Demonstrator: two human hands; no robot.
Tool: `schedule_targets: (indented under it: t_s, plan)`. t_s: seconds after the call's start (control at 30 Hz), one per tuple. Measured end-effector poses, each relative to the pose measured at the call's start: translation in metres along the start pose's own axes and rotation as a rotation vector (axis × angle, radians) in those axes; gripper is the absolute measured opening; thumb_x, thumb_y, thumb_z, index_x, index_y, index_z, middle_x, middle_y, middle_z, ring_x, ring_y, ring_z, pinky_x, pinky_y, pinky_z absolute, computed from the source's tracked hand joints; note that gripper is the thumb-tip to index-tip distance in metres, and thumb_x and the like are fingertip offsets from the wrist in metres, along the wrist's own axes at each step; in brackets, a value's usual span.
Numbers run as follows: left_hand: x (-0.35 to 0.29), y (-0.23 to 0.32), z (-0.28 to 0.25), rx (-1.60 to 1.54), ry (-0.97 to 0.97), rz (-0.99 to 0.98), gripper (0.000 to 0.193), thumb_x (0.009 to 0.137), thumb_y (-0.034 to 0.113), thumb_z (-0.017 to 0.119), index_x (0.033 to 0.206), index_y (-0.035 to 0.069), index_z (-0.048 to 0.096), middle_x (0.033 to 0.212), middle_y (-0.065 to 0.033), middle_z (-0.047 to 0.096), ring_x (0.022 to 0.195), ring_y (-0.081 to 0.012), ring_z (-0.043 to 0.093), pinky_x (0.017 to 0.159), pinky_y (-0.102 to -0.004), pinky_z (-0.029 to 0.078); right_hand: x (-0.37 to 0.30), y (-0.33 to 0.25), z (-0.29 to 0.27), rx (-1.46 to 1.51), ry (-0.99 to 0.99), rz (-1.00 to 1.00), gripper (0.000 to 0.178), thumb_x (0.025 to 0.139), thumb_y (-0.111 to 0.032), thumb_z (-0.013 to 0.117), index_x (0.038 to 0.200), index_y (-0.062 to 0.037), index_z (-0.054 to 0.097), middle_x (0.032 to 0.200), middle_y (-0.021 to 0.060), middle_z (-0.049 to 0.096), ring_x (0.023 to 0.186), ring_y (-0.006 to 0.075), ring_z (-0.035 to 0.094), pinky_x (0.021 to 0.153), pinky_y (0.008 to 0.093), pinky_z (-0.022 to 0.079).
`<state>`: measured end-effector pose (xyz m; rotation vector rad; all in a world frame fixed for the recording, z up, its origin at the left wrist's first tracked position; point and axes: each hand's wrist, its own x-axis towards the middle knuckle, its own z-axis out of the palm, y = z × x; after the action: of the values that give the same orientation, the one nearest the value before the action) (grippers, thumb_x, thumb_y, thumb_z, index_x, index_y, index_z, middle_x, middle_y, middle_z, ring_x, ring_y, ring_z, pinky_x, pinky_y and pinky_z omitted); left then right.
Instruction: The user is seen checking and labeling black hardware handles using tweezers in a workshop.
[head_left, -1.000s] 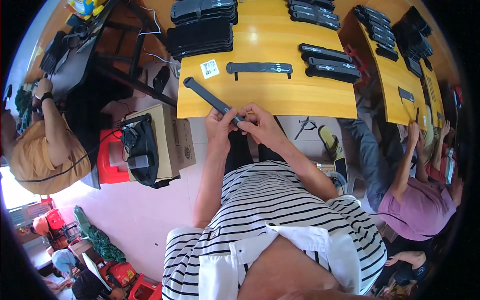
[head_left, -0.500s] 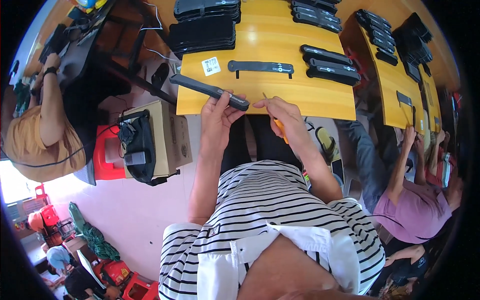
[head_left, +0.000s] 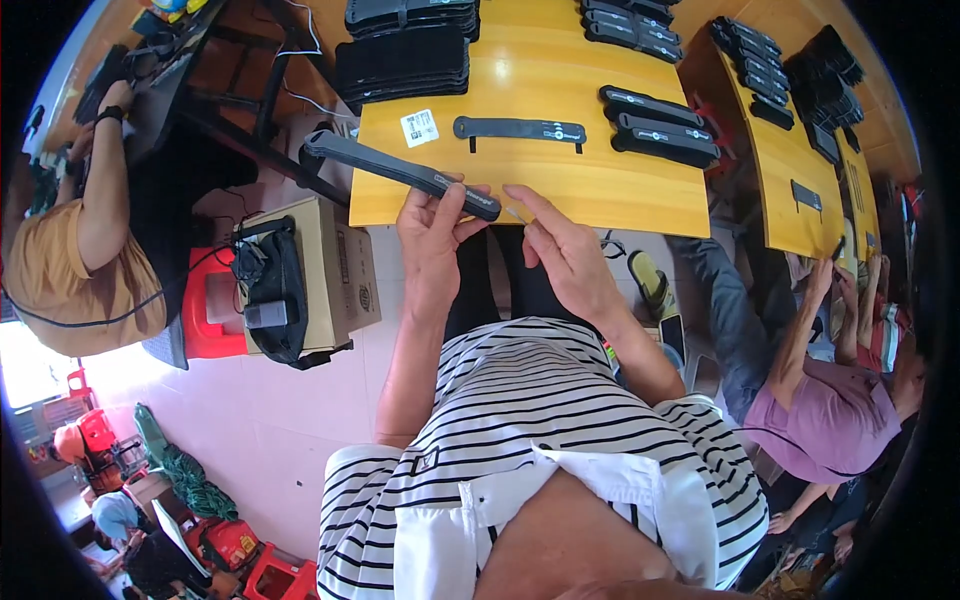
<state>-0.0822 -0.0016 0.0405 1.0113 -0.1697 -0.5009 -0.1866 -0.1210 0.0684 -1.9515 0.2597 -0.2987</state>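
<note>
My left hand (head_left: 432,235) is closed around one end of a long, flat, dark grey strap (head_left: 375,165) with rounded ends and pale printing. The strap slants up to the left, past the table's front edge. Beside its held end is my right hand (head_left: 572,265), with its index finger stretched out and its other fingers curled around a small tool. Only the thin metal tip (head_left: 514,212) of that tool shows; its handle is hidden in the palm. A similar strap (head_left: 520,130) lies flat on the table in front of me, with two short black tabs under it.
On the yellow table (head_left: 540,185), a white label (head_left: 419,128) lies left of the flat strap. Black stacks (head_left: 402,70) stand at the far left, bundled straps (head_left: 662,138) at the right. A cardboard box (head_left: 335,265) is on the left. People work on both sides.
The held strap has turned, and its far end has swung up and left. My right hand has rotated, hiding the tool's orange handle, and its index finger has straightened.
</note>
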Motion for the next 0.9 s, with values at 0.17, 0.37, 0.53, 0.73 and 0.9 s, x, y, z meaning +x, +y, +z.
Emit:
schedule_targets:
  t_s: [0.17, 0.37, 0.53, 0.73, 0.9]
  plan:
    - [-0.001, -0.002, 0.002, 0.000, 0.003, -0.001, 0.019, 0.089, 0.013, 0.053, 0.103, 0.000, 0.051, 0.087, -0.0121, 0.064, 0.079, -0.0155, 0.064, 0.066, -0.0258, 0.055, 0.001, 0.003, 0.000, -0.027, -0.037, -0.010, 0.043, 0.086, -0.006, 0.045, 0.128, -0.0103, 0.040, 0.058, 0.0093, 0.053, 0.054, 0.0216, 0.055, 0.054, 0.0329, 0.044]
    - [-0.002, -0.002, 0.004, 0.003, 0.003, 0.014, 0.018, 0.088, 0.012, 0.054, 0.102, 0.000, 0.052, 0.087, -0.0124, 0.064, 0.078, -0.0159, 0.064, 0.066, -0.0267, 0.055, 0.001, 0.003, -0.001, -0.019, -0.055, 0.001, 0.043, 0.085, -0.005, 0.046, 0.127, -0.0108, 0.041, 0.057, 0.0089, 0.053, 0.053, 0.0216, 0.055, 0.053, 0.0334, 0.043]
    - [-0.002, -0.005, 0.004, 0.022, 0.007, 0.038, 0.019, 0.088, 0.012, 0.054, 0.103, 0.000, 0.051, 0.087, -0.0125, 0.064, 0.079, -0.0165, 0.064, 0.066, -0.0264, 0.055, 0.001, 0.002, -0.004, 0.150, -0.133, 0.106, 0.037, 0.085, -0.003, 0.048, 0.121, -0.0090, 0.044, 0.061, 0.0055, 0.052, 0.050, 0.0154, 0.053, 0.051, 0.0288, 0.043]
    - [-0.001, -0.005, 0.001, 0.010, 0.029, 0.033, 0.020, 0.089, 0.013, 0.053, 0.104, 0.001, 0.051, 0.088, -0.0129, 0.064, 0.081, -0.0174, 0.064, 0.066, -0.0258, 0.055, -0.001, 0.008, -0.002, 0.337, 0.011, 0.188, 0.016, 0.087, -0.003, 0.049, 0.103, -0.0037, 0.050, 0.068, 0.0011, 0.051, 0.052, 0.0069, 0.051, 0.047, 0.0195, 0.041]
    - [0.000, -0.007, 0.001, 0.035, 0.030, 0.037, 0.020, 0.090, 0.013, 0.051, 0.105, 0.000, 0.051, 0.090, -0.0162, 0.063, 0.082, -0.0224, 0.065, 0.068, -0.0283, 0.055, -0.002, 0.008, -0.002, 0.295, -0.026, 0.129, 0.014, 0.089, -0.006, 0.047, 0.101, -0.0023, 0.052, 0.072, 0.0013, 0.052, 0.055, 0.0056, 0.051, 0.046, 0.0165, 0.037]
